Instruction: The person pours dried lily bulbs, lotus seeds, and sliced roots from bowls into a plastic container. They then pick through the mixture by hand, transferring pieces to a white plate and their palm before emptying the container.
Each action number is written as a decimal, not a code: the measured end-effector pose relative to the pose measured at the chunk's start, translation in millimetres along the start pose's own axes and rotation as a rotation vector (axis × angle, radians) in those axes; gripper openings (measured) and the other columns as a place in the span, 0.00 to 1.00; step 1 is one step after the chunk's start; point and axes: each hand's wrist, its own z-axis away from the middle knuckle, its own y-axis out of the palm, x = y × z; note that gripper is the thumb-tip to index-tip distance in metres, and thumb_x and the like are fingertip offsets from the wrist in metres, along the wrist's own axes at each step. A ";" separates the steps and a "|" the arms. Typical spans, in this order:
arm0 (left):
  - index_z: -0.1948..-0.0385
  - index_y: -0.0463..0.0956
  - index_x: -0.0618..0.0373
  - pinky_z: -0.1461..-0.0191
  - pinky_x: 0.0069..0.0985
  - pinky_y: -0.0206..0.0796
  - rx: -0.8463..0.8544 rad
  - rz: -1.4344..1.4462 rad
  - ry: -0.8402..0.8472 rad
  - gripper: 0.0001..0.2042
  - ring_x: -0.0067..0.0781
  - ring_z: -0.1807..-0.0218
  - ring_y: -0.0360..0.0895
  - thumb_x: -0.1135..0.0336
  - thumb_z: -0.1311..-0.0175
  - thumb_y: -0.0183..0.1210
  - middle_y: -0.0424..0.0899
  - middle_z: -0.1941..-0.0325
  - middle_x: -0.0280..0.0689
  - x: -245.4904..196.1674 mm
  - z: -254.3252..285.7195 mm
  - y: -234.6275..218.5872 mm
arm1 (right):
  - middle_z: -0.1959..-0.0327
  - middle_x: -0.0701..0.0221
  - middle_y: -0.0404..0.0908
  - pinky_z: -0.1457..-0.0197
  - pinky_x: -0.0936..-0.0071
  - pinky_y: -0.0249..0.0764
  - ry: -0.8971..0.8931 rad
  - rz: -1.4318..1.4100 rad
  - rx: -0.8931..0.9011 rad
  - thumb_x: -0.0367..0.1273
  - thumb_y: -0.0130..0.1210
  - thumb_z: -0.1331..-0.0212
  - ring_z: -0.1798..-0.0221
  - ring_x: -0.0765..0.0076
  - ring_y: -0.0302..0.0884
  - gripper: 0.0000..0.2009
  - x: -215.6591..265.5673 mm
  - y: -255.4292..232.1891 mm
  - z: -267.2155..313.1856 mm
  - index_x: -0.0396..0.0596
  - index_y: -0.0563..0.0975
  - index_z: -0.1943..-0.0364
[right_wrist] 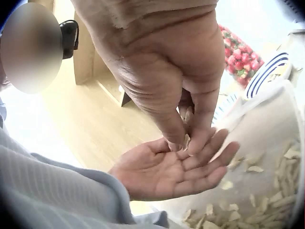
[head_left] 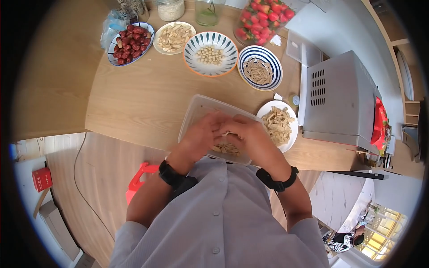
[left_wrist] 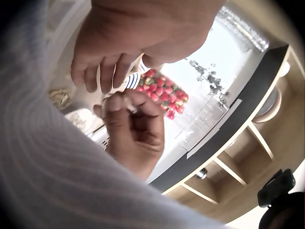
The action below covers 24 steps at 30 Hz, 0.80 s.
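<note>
Over a translucent plastic box (head_left: 190, 114) with pale dried slices (head_left: 227, 148) in it, both hands meet. The right hand (head_left: 248, 131) pinches a small pale piece (right_wrist: 185, 142) between thumb and fingers, its fingertips at the other hand's fingers. Palm up with fingers extended, the left hand (right_wrist: 167, 174) lies just below it in the right wrist view. In the left wrist view the left hand (left_wrist: 138, 33) is at the top, fingers hanging straight, and the right hand (left_wrist: 136, 131) is curled below.
A white plate of pale strips (head_left: 278, 125) stands right of the box, near a grey appliance (head_left: 335, 96). Behind are bowls of brown pieces (head_left: 259, 71) and pale beads (head_left: 210, 55), plates of slices (head_left: 174, 37) and red dates (head_left: 132, 44), jars, and strawberries (head_left: 263, 20).
</note>
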 end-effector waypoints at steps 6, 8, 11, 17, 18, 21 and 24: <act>0.44 0.78 0.57 0.39 0.37 0.79 0.077 0.152 -0.093 0.20 0.35 0.42 0.83 0.52 0.14 0.43 0.84 0.44 0.39 4.3 -9.1 2.6 | 0.49 0.58 0.86 0.52 0.61 0.85 -0.061 0.106 -0.038 0.19 0.64 0.48 0.51 0.47 0.87 0.18 9.2 4.6 0.9 0.47 0.82 0.51; 0.45 0.78 0.57 0.40 0.36 0.80 -0.005 0.108 -0.086 0.20 0.34 0.42 0.83 0.52 0.14 0.42 0.85 0.45 0.38 2.5 -7.9 11.5 | 0.49 0.58 0.86 0.51 0.60 0.85 -0.043 0.058 -0.037 0.18 0.63 0.48 0.51 0.47 0.87 0.20 3.1 3.3 2.0 0.47 0.82 0.49; 0.44 0.77 0.57 0.39 0.35 0.79 -0.064 0.095 -0.069 0.20 0.33 0.43 0.83 0.52 0.14 0.42 0.84 0.44 0.37 -2.9 -5.6 23.5 | 0.49 0.57 0.86 0.51 0.60 0.85 0.013 0.013 -0.055 0.16 0.61 0.48 0.51 0.47 0.87 0.22 -1.8 2.4 2.0 0.47 0.82 0.46; 0.37 0.75 0.55 0.34 0.40 0.75 0.080 0.150 -0.072 0.21 0.35 0.36 0.81 0.53 0.14 0.40 0.83 0.37 0.37 3.3 -11.3 -2.9 | 0.51 0.60 0.85 0.51 0.59 0.85 -0.051 0.193 -0.098 0.23 0.65 0.45 0.50 0.48 0.86 0.19 -6.5 8.6 -1.4 0.46 0.81 0.47; 0.37 0.75 0.55 0.34 0.41 0.75 0.092 0.152 -0.087 0.22 0.36 0.36 0.81 0.52 0.14 0.39 0.83 0.36 0.37 1.8 -11.7 -1.7 | 0.51 0.60 0.84 0.51 0.59 0.85 -0.082 0.263 -0.116 0.25 0.66 0.45 0.49 0.49 0.85 0.18 -5.7 12.3 -3.2 0.46 0.81 0.48; 0.36 0.75 0.54 0.34 0.44 0.75 0.126 0.190 -0.114 0.24 0.38 0.37 0.81 0.49 0.14 0.37 0.83 0.36 0.38 2.5 -14.1 -7.8 | 0.54 0.61 0.81 0.51 0.58 0.83 -0.064 0.356 -0.095 0.28 0.66 0.47 0.49 0.49 0.83 0.15 -0.9 21.6 -9.5 0.47 0.81 0.53; 0.36 0.74 0.54 0.34 0.44 0.75 0.146 0.228 -0.104 0.25 0.39 0.38 0.82 0.47 0.14 0.36 0.84 0.37 0.40 7.3 -17.4 -14.7 | 0.55 0.61 0.79 0.51 0.57 0.82 -0.061 0.401 -0.095 0.26 0.65 0.49 0.49 0.48 0.81 0.14 -11.6 30.3 -12.0 0.47 0.79 0.56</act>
